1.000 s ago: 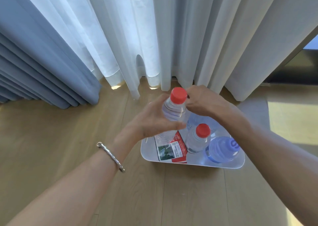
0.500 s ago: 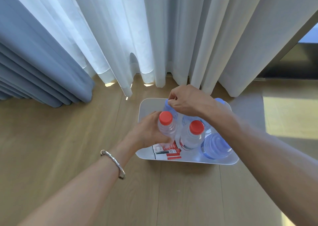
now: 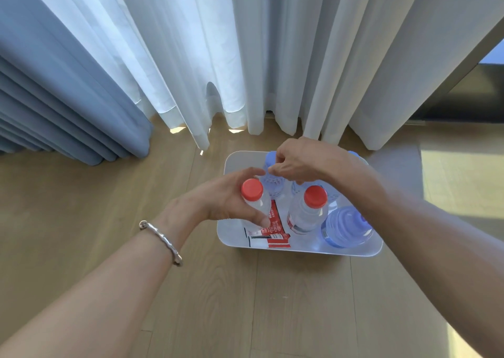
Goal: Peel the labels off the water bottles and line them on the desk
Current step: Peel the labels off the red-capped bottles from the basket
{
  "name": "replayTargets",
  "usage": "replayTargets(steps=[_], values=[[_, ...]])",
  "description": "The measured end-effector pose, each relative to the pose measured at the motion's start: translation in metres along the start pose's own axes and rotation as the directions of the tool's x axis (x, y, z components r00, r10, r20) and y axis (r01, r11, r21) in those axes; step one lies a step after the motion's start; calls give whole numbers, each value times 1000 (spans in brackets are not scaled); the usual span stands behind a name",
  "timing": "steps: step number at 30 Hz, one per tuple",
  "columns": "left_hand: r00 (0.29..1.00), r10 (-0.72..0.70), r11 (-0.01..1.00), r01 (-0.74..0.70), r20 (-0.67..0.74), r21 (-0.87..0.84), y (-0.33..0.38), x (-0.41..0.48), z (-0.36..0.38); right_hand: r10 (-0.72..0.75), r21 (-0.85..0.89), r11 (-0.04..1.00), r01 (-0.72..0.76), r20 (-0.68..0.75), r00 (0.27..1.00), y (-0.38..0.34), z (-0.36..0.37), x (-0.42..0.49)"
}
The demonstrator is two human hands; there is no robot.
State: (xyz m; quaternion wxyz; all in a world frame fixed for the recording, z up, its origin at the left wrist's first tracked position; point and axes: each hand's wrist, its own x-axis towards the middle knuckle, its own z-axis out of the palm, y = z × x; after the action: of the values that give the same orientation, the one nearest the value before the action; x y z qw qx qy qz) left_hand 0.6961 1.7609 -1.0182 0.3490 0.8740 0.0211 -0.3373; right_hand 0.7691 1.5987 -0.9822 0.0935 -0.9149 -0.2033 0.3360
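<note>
head camera is looking down at a white bin (image 3: 231,164) on the wood floor (image 3: 109,221). the left hand (image 3: 226,198) is gripping a red-capped bottle (image 3: 253,194) at the bin's front left corner, upright, its base seemingly down inside the bin. the fingers are curling round the shoulder just under the cap, and the thumb (image 3: 260,221) is pressing the near side of the clear body.

it is looking full of water, so it is likely carrying some weight. the thin clear wall is probably going to dent under a hard squeeze and feel slick where the plastic is bare. the neck under the cap is looking like the firm place to lift it. for peeling, the body is wanting a whole-hand wrap while the other hand is picking at a label's seam. whether this bottle is wearing a label is hard to tell, as the hand is covering it. red and white labels (image 3: 268,237) are lying beside it against the front wall.

the right hand (image 3: 302,161) is hovering over the back of the bin above a blue-tinted bottle (image 3: 271,184). its wrist is bending down and its fingers are curling in, thumb and forefinger tips nearly meeting. whether they are pinching anything, the view is not showing.

a second red-capped bottle (image 3: 308,210) is standing mid-bin, and another blue bottle (image 3: 345,228) is sitting at front right. both forearms are reaching out long, with a silver bracelet (image 3: 161,242) on the left wrist.
</note>
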Motion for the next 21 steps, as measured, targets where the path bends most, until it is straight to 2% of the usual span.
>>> replayTargets(steps=[3,7,10,13,17,21], values=[[999,48,999,-48,-8,-10,12,-6,-10,92,-125,989,-75,136,986,1,-6,-7],[986,122,991,-128,-114,-49,28,-10,-12,228,-241,957,-159,294,928,-4,-15,-27],[969,156,988,-154,-192,28,37,-10,-7,274,-211,955,-209,357,893,-8,-6,-28],[964,178,977,-149,-198,153,45,-12,-5,246,-148,966,-211,292,924,-6,0,-24],[963,186,943,-120,-195,309,55,-16,-5,168,-183,974,-134,186,968,-3,-15,-36],[963,194,955,-143,-186,259,69,-19,-10,61,-121,991,-48,103,993,-14,-56,-66]])
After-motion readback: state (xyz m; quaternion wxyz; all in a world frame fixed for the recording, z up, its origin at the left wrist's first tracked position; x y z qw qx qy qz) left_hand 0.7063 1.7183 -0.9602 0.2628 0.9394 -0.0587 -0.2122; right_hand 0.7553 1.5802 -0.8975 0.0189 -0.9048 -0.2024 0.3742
